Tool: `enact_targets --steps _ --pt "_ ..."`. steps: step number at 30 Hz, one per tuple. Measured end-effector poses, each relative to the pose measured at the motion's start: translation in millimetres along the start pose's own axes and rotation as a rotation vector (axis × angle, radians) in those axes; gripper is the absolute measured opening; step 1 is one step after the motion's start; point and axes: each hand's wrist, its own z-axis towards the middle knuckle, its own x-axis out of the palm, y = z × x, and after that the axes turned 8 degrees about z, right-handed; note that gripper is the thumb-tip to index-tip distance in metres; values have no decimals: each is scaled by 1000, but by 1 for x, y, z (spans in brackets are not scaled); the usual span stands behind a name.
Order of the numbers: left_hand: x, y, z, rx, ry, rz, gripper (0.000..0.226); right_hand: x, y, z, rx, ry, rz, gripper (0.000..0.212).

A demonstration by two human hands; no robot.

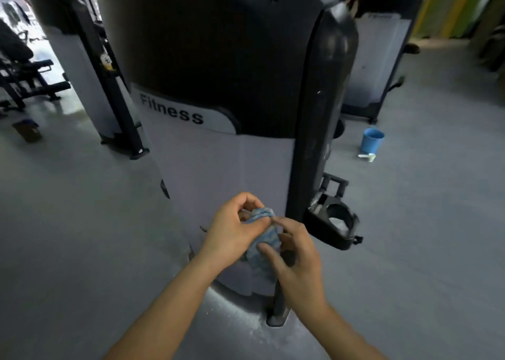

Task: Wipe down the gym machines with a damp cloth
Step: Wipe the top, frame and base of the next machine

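Note:
A tall gym machine point(218, 162) fills the centre, with a black upper shroud, a grey lower panel and the word "Fitness" on a white band. In front of its lower panel both hands hold a bunched blue-and-white cloth point(264, 236). My left hand point(232, 231) grips the cloth's upper part with curled fingers. My right hand point(296, 255) pinches the cloth's lower part from the right, thumb on it. The cloth hangs just off the panel; contact with the panel cannot be told.
A black cup-holder bracket point(334, 223) juts from the machine's right post. A blue bucket point(372, 140) stands on the grey floor at right, a small white object beside it. More machines stand behind at left point(82, 67) and right point(377, 59), with benches far left.

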Motion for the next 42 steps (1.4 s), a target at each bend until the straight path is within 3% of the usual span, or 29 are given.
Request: enact_targets --steps 5,11,16,18,22,25,32,38,42 --pt "8 -93 31 83 48 -40 21 -56 50 54 -59 -46 -125 43" --pt "-4 -130 69 424 -180 339 46 -103 89 138 -259 -183 -393 33" --pt "-16 -145 102 540 -286 638 71 -110 129 216 -484 -222 -552 41" --pt "-15 -145 113 540 -285 695 83 -108 137 247 -587 -232 -630 49" --pt "-12 -133 125 496 -262 716 95 -96 120 282 -791 -274 -767 32" --pt "-10 -123 130 519 -273 754 95 -90 83 277 -884 -292 -840 33" --pt "-9 -115 135 542 -301 805 97 -98 30 246 -897 33 -869 29" --pt "-6 -111 136 573 -344 777 93 -102 101 293 -1023 -168 -847 26" --pt "-3 -108 138 571 -360 769 92 -99 105 306 -1074 -165 -864 36"
